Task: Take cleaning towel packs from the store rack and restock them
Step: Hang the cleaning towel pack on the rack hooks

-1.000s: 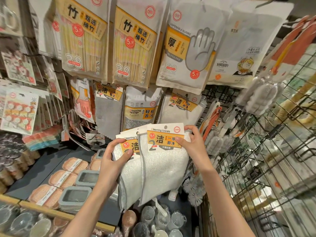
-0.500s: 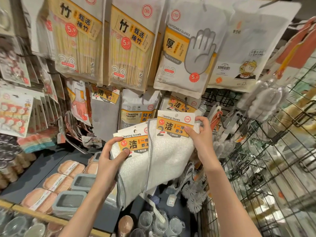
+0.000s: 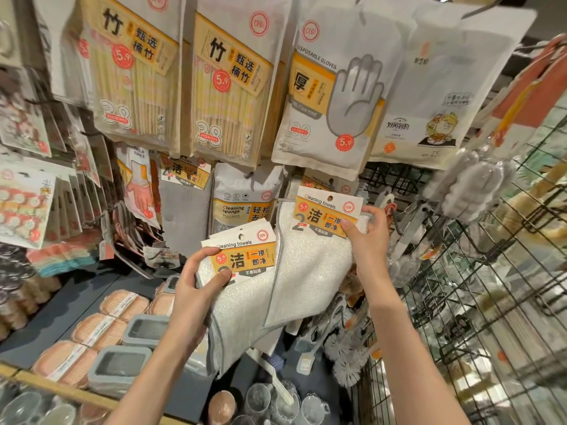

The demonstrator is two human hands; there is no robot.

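My right hand [image 3: 366, 237] pinches the orange-and-white header card of one white cleaning towel pack [image 3: 310, 265], holding it up close to the rack where another towel pack [image 3: 325, 183] hangs behind it. My left hand [image 3: 196, 289] grips a small stack of the same towel packs [image 3: 242, 286] lower and to the left, thumb on the top card. The cloths hang down from both hands and overlap in the middle.
Chopstick packs [image 3: 135, 72], disposable glove packs [image 3: 334, 93] and a cleaning sponge pack [image 3: 245, 194] hang on the rack. A black wire grid [image 3: 478, 286] stands at the right with brushes [image 3: 346, 357]. Below lie boxed sponges [image 3: 101, 329] on a dark shelf [image 3: 46, 320].
My right hand has lifted its towel pack up and right, toward the hanging packs. My left hand's stack has stayed lower, so the two packs have separated.
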